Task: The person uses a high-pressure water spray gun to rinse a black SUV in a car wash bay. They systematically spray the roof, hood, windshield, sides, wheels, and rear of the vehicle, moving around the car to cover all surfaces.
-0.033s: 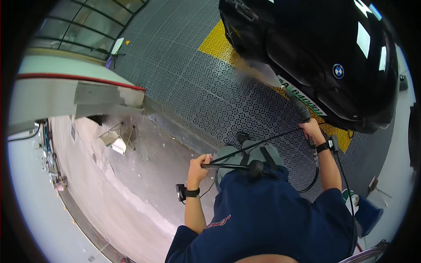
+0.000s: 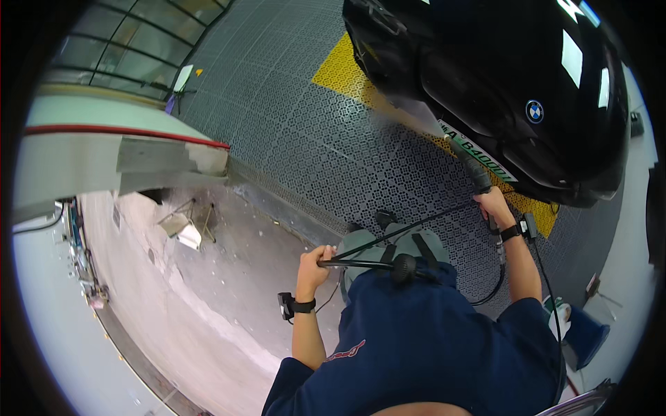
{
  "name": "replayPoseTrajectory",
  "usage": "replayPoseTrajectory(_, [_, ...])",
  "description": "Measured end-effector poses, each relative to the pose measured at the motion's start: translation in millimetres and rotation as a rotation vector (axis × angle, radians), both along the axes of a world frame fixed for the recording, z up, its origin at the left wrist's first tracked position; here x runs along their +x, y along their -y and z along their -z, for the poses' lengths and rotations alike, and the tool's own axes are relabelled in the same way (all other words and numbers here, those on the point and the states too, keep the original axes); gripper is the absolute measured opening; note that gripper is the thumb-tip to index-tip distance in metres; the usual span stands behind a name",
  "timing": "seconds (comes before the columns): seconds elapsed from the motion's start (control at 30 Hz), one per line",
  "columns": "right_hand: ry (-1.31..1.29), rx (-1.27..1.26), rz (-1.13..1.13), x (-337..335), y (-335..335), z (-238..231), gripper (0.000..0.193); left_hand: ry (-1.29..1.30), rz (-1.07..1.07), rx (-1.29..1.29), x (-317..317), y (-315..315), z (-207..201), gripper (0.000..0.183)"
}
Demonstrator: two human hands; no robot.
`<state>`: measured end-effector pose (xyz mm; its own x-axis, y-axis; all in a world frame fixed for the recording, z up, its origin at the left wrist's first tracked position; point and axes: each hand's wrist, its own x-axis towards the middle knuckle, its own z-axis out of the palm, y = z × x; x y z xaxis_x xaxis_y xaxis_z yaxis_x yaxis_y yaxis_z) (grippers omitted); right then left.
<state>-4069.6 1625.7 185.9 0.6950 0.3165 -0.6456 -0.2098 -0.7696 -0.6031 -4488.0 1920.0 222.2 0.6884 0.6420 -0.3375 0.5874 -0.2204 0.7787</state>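
Note:
My right hand [image 2: 494, 207] is closed round the grip of a black pressure-washer gun [image 2: 475, 170]. Its nozzle points up and left, and a pale spray [image 2: 416, 116] fans out along the lower bumper of a glossy black car [image 2: 479, 76]. The nozzle tip sits in front of the number plate [image 2: 496, 164]. My left hand [image 2: 313, 272] is wrapped round a black hose [image 2: 420, 227], which crosses in front of my legs toward the gun. The fingers' far sides are hidden on both hands.
Grey plastic grating [image 2: 298, 132] with yellow panels [image 2: 345, 66] covers the wash bay floor. To the left, a low wall [image 2: 125, 163] with a red rail borders it. A folding stool [image 2: 186, 229] stands on the concrete. A blue bin [image 2: 586, 336] is at the lower right.
The view has shifted very slightly. Both hands keep their holds, and the spray continues at the same part of the bumper.

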Motion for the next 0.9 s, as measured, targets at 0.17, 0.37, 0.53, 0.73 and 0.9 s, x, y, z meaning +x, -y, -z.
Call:
replayPoseTrajectory(0.17, [-0.058, -0.03, 0.082, -20.6, -58.6, -18.1, 0.023, -0.029, 0.09, -0.005, -14.3, -91.0, 7.0, 0.035])
replayPoseTrajectory(0.37, [-0.129, 0.026, 0.054, -47.8, -203.9, -31.4, 0.022, -0.201, 0.103, 0.069, -78.4, -253.2, 12.6, 0.036])
replayPoseTrajectory(0.53, [-0.197, 0.342, 0.067, -66.7, -319.8, -37.8, 0.023, -0.267, -0.062, 0.218, -191.4, -373.6, -31.1, 0.021])
replayPoseTrajectory(0.73, [-0.256, 0.245, 0.222, -87.4, -388.2, -36.8, 0.02, -0.351, -0.243, 0.466, -267.6, -455.0, -110.9, 0.026])
replayPoseTrajectory(0.9, [-0.289, 0.289, 0.262, -90.0, -388.4, -47.6, 0.023, 0.006, -0.076, 0.64, -192.4, -476.8, -32.5, 0.024])
